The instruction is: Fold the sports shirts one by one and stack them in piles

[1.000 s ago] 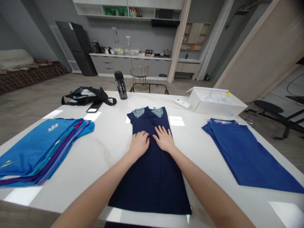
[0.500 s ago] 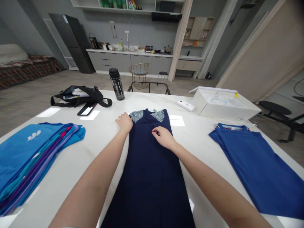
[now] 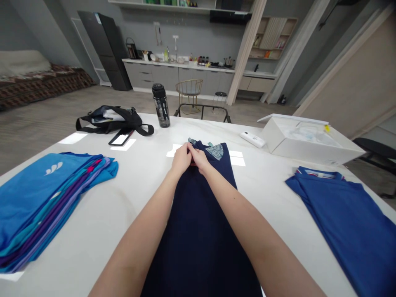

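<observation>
A dark navy garment (image 3: pixel 204 231) lies lengthwise on the white table, its upper end away from me. Patterned grey-blue patches and a small green tag show near its collar. My left hand (image 3: pixel 182 158) is at the garment's upper left edge, fingers closed on the cloth. Touching it, my right hand (image 3: pixel 198 159) has its fingers pinched together over the same part of the garment. The fingertips of both hands meet and partly hide the cloth between them.
Folded blue and purple shirts (image 3: pixel 58 177) lie left, a folded blue shirt (image 3: pixel 337 202) right. Farther back on the table (image 3: pixel 130 198) are a black bag (image 3: pixel 123 119), a phone (image 3: pixel 121 137), a bottle (image 3: pixel 161 108), a white device (image 3: pixel 253 139) and an open white box (image 3: pixel 309 144).
My left hand has closed and moved inward with the garment's left edge. My right hand has moved left and forward to meet it. The camera view has shifted slightly.
</observation>
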Action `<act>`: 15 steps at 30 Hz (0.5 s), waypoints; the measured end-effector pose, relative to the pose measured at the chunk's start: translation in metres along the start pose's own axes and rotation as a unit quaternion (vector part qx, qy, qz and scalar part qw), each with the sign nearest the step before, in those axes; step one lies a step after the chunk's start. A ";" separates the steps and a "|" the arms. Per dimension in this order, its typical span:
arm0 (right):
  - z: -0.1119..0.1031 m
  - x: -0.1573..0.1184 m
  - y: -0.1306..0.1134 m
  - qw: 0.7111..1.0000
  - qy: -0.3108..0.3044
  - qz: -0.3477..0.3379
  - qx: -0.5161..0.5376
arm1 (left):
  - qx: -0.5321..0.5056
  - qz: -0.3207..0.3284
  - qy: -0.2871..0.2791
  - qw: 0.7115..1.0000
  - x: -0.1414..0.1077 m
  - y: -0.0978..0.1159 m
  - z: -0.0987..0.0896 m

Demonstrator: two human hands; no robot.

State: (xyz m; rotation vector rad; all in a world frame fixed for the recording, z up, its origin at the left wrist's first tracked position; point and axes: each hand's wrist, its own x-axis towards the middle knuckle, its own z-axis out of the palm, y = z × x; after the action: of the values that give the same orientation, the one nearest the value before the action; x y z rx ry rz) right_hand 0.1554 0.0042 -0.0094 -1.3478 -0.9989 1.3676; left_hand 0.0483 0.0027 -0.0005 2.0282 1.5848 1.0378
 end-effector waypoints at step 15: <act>-0.037 0.006 -0.007 0.997 0.053 -0.029 -0.056 | 0.205 0.018 -0.116 0.972 -0.024 0.007 -0.003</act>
State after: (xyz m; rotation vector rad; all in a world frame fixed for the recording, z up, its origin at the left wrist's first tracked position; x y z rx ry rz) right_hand 0.1927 0.0097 -0.0063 -1.4469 -1.0475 1.1997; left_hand 0.0478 -0.0227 -0.0016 2.3465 1.7460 0.4829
